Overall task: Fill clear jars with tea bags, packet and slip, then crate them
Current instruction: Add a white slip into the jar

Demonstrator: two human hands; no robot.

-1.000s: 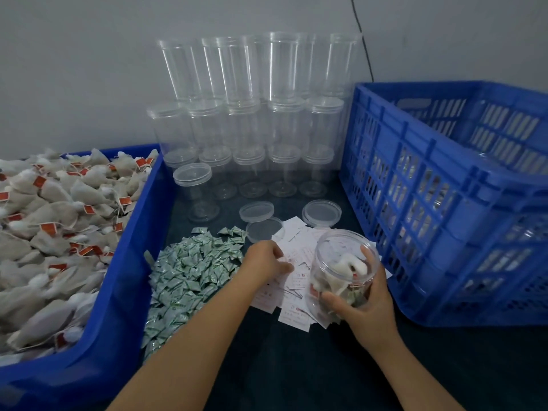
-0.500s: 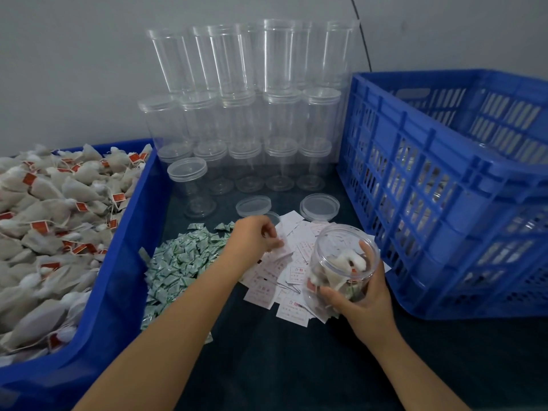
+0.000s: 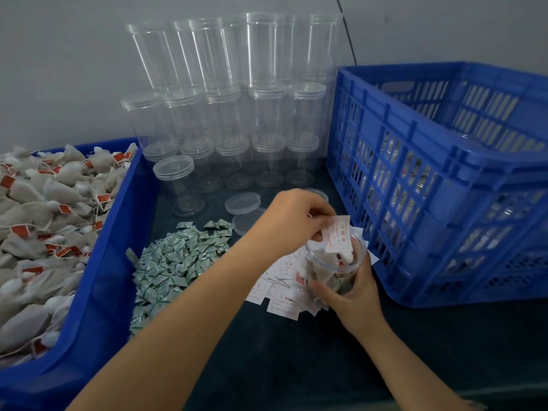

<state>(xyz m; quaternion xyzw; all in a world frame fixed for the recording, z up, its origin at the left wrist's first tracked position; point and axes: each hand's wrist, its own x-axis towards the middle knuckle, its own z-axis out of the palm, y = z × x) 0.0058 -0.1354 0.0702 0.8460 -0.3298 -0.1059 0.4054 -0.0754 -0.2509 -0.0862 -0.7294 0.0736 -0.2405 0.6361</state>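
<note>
Head camera: the left hand [image 3: 296, 221] pinches a paper slip [image 3: 338, 235] at the mouth of a jar [image 3: 332, 268] gripped by the right hand [image 3: 353, 295]; tea bags already inside, lid and crate [image 3: 444, 161] remain.

Blue crate [image 3: 430, 161] walls the right; bare mat [image 3: 296, 360] lies open in front.
</note>
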